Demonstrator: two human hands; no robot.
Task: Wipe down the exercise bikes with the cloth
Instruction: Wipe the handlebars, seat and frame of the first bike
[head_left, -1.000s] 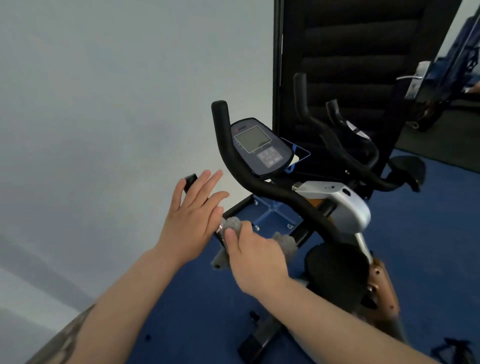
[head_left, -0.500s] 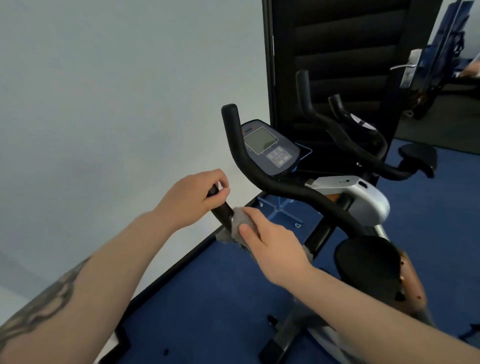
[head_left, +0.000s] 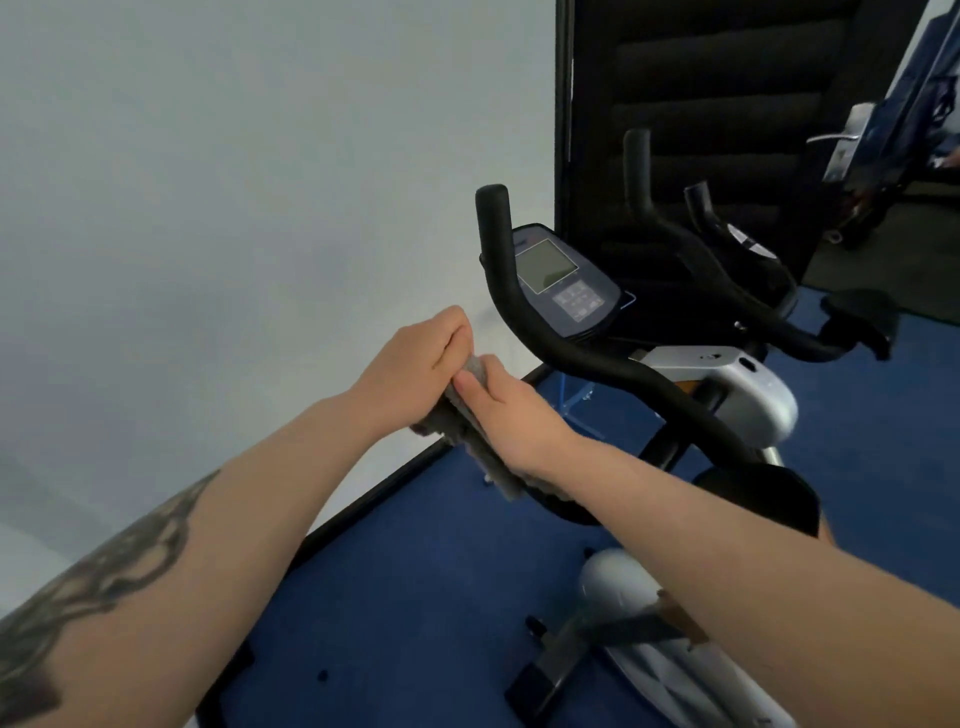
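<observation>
A black and silver exercise bike (head_left: 727, 395) stands in front of me, its console (head_left: 566, 286) between the curved black handlebars (head_left: 613, 371). The near handlebar grip is hidden under my hands. My left hand (head_left: 415, 364) is curled in a fist round the end of that grip. Just behind it, my right hand (head_left: 511, 418) holds a grey cloth (head_left: 467, 431) wrapped on the same bar, with the thumb and fingers lying along it. Cloth edges show between and below the two hands.
A second bike's handlebars (head_left: 727, 270) and seat (head_left: 857, 317) stand behind, before a black door (head_left: 701, 104). A white wall (head_left: 234, 208) is close on the left, with a black floor strip (head_left: 374, 493) along it. Blue carpet (head_left: 415, 597) lies below.
My left hand went from open above the grip to a fist round its end. My right hand slid the cloth up the bar until it met the left hand.
</observation>
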